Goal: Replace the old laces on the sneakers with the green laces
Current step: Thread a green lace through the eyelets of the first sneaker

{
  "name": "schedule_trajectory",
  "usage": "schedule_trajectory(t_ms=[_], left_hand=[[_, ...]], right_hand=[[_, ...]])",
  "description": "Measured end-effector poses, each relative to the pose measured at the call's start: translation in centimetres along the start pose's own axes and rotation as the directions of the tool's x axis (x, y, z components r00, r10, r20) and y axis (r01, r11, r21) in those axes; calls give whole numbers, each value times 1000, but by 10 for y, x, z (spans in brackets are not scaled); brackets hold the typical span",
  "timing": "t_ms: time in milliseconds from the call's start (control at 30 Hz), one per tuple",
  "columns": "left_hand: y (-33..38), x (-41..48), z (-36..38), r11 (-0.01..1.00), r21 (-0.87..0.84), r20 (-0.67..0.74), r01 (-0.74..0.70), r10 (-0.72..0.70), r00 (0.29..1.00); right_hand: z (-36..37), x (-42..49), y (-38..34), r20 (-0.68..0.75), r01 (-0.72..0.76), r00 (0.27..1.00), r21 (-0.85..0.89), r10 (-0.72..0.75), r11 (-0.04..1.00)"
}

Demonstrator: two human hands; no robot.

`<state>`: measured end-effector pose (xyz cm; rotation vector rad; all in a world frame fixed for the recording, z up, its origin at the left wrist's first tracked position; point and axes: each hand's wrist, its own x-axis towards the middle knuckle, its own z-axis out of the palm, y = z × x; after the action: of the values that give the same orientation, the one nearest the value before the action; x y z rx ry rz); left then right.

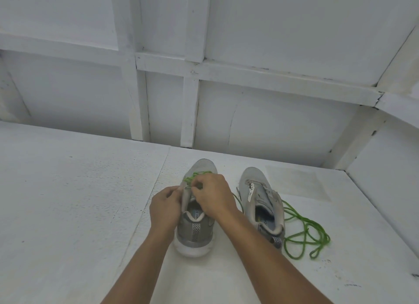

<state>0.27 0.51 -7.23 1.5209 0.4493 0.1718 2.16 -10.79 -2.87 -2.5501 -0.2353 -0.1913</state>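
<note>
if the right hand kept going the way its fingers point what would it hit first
The right hand points left and slightly away, at the eyelets of the sneaker under it. It would likely meet the threaded green lace there first, then the left hand; depth is unclear.

**Setting.** A bare, white-painted booth, apparently a makeshift work set and not a furnished room. A flat board surface (68,201) fills the lower frame, with a joint seam (162,165) running up its centre. Across the upper frame stands a panelled wall (283,26) braced by scuffed battens (190,113). A slanted side panel (385,167) closes the right edge.
</note>
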Motion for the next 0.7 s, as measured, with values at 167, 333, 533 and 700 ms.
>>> schedule_trajectory(t_ms=[167,333,533,700], left_hand=[[-3,2,-1,1000,25,4,-13,13,1000],[-6,3,-1,994,84,37,-64,61,997],[0,5,-2,999,42,109,-4,-1,994],[3,19,-9,997,64,174,-37,26,984]], right_hand=[[0,0,-5,7,12,1000,-51,-11,999],[0,1,-10,21,26,999,-117,-24,993],[-4,2,-13,9,116,993,-150,-116,982],[-4,4,-8,17,185,982,-204,-186,961]])
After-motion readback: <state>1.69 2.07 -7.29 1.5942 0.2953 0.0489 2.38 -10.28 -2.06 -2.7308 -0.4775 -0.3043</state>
